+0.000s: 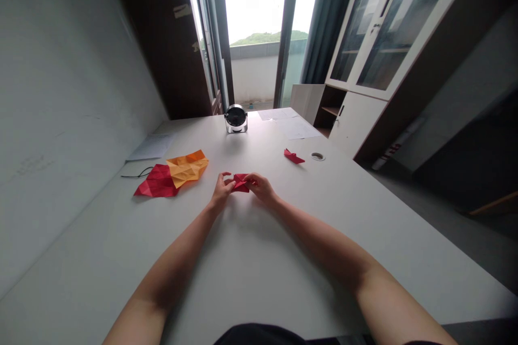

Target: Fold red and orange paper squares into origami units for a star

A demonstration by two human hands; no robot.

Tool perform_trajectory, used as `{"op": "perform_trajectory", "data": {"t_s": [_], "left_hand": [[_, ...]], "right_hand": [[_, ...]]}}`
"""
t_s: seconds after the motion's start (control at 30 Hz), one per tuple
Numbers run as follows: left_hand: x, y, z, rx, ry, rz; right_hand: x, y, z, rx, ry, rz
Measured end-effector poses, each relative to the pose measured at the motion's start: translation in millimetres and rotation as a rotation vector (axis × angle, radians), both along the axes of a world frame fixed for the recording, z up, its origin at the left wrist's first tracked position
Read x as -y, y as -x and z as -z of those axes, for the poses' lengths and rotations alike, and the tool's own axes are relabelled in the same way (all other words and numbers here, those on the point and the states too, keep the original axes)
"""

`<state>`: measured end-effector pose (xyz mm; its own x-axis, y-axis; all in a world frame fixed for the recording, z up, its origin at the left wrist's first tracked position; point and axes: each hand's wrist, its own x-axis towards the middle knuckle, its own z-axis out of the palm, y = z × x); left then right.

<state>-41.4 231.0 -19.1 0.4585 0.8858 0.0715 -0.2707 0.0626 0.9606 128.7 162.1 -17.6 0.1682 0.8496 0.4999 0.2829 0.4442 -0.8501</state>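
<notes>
Between my hands, over the middle of the white table (251,259), is a small piece of folded red paper (242,184) with crossing creases. My left hand (222,187) pinches its left edge, the index finger raised and curved. The fingers of my right hand (261,187) are closed on its right side and cover part of it. To the right and farther off lies a folded red paper boat (293,156). Creased, unfolded sheets of red paper (157,182) and orange paper (188,166) overlap on the left.
A round black device on a metal stand (236,118) stands toward the far edge. White papers (297,126) lie at the back right, near a round cable hole (318,156). Another sheet (150,147) and a thin black cord (137,175) lie by the left wall.
</notes>
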Motion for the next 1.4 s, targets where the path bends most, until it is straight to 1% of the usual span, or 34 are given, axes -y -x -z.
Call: {"op": "perform_trajectory", "data": {"t_s": [0.13, 0.3, 0.37, 0.5, 0.6, 0.77, 0.9, 1.03, 1.2, 1.3, 1.4], "left_hand": [[-5.3, 1.6, 3.3, -0.009, -0.024, -0.073], [-5.3, 1.2, 3.7, -0.083, -0.113, -0.066], [-3.1, 0.5, 1.4, -0.092, -0.117, -0.062], [0.2, -0.6, -3.3, -0.039, -0.052, -0.021], [1.8, -1.0, -4.7, -0.017, -0.031, 0.017], [6.7, 0.0, -8.5, -0.037, -0.112, 0.099], [8.5, 1.3, -10.0, -0.072, -0.183, 0.124], [5.0, 1.9, -4.5, -0.12, -0.227, 0.09], [-0.3, 1.5, 2.6, -0.109, -0.251, 0.041], [-0.7, 1.4, 2.3, -0.117, -0.265, 0.011], [1.6, 1.8, -1.4, -0.109, -0.256, 0.003]], "right_hand": [[2.5, 2.2, -2.7, 0.026, 0.017, -0.052], [1.0, 2.2, 0.4, -0.02, 0.057, -0.059], [-1.1, 1.5, 3.3, -0.036, 0.056, -0.04], [-5.8, -1.5, 8.4, -0.091, 0.027, 0.045], [-7.2, -3.8, 8.6, -0.16, 0.019, 0.066], [-5.3, -3.7, 3.3, -0.271, 0.051, 0.041], [-3.7, -2.3, -0.2, -0.341, 0.071, 0.023], [-1.6, -1.8, -2.2, -0.359, 0.099, 0.015], [-0.1, -2.6, -1.3, -0.32, 0.154, -0.016], [-1.1, -3.1, 0.0, -0.305, 0.169, -0.01], [-1.6, -2.9, -0.1, -0.285, 0.166, -0.015]]}}
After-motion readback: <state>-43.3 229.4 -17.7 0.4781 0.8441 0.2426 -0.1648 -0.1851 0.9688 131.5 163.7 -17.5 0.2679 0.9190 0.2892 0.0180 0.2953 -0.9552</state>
